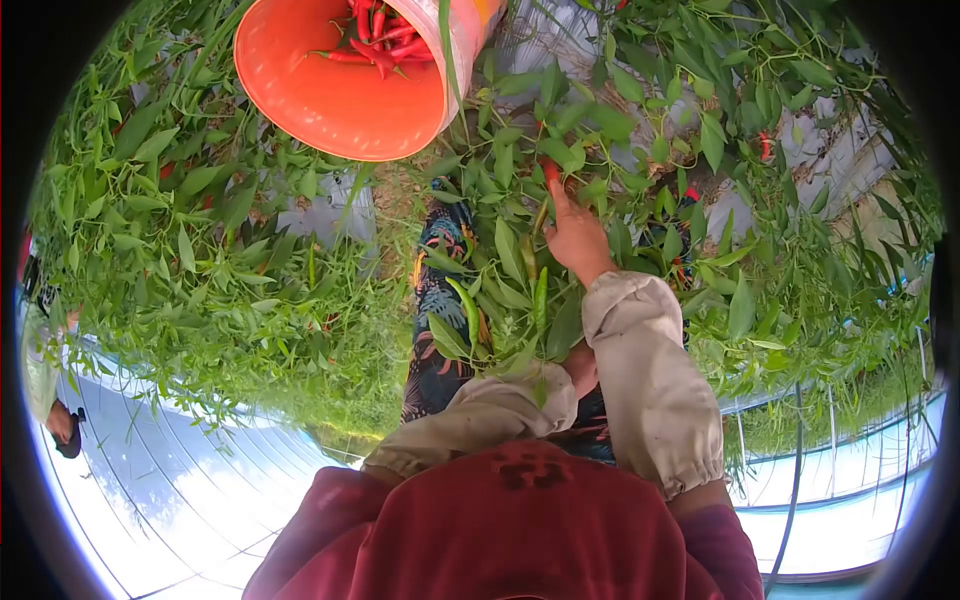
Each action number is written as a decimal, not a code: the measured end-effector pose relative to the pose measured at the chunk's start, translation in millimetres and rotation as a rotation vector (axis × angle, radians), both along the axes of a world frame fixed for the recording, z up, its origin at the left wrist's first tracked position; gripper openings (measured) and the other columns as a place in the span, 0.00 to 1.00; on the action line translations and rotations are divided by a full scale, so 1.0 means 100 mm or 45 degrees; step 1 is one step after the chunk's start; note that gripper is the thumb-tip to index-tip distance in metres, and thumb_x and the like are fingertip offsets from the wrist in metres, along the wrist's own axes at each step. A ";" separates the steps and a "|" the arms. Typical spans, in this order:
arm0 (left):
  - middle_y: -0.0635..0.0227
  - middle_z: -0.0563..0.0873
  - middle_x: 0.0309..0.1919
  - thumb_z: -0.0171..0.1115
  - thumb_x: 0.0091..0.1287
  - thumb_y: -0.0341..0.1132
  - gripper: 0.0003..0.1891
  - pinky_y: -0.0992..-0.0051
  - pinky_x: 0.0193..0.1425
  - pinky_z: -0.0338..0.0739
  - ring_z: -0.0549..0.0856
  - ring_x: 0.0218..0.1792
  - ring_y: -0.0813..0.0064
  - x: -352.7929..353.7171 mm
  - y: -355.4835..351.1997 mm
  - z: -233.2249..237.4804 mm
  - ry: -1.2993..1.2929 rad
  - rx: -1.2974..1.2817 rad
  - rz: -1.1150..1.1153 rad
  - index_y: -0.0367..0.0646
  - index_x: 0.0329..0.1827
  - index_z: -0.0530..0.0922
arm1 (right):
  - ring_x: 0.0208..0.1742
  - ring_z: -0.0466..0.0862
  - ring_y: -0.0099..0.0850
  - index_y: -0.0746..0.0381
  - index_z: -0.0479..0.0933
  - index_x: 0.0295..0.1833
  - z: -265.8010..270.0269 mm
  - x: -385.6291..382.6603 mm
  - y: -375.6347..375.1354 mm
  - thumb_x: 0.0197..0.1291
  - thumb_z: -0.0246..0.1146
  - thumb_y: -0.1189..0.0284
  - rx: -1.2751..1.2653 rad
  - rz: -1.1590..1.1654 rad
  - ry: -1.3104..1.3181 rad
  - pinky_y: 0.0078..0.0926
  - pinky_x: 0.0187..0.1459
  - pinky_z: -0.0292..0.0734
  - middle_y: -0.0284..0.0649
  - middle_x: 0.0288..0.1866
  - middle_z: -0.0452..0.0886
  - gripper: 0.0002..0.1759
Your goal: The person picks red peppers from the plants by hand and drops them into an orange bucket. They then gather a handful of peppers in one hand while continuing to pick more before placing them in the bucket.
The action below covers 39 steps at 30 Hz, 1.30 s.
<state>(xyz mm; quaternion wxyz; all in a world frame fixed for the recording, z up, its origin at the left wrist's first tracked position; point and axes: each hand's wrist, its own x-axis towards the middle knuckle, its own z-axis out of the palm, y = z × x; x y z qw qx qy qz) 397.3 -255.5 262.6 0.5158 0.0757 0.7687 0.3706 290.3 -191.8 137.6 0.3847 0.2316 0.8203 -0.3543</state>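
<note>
My right hand point(580, 238) reaches into a chili plant point(510, 250), its index finger stretched out and the thumb apart from it. The fingertip meets the lower end of a red chili pepper point(550, 172), whose upper part goes in among leaves. My left hand point(582, 368) is low in the plant, close to my body; leaves and the cuff hide its fingers. Two green chili peppers, a curved one point(467, 310) and a straight one point(541, 300), hang just in front of it.
An orange bucket point(290, 100) lies tilted at the top, its mouth towards me, with several red chili peppers point(380, 40) inside. Dense chili plants point(200, 230) spread to both sides over pale ground sheeting point(325, 215). Another person's hand point(62, 420) shows at the far left.
</note>
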 end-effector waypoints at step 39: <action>0.59 0.82 0.48 0.62 0.55 0.31 0.21 0.50 0.67 0.63 0.78 0.53 0.54 0.77 -0.45 -0.13 0.112 0.002 0.112 0.47 0.54 0.77 | 0.72 0.65 0.40 0.58 0.75 0.60 -0.96 -0.53 -0.05 0.53 0.55 0.80 -0.063 -0.106 0.131 0.34 0.69 0.63 0.44 0.67 0.73 0.26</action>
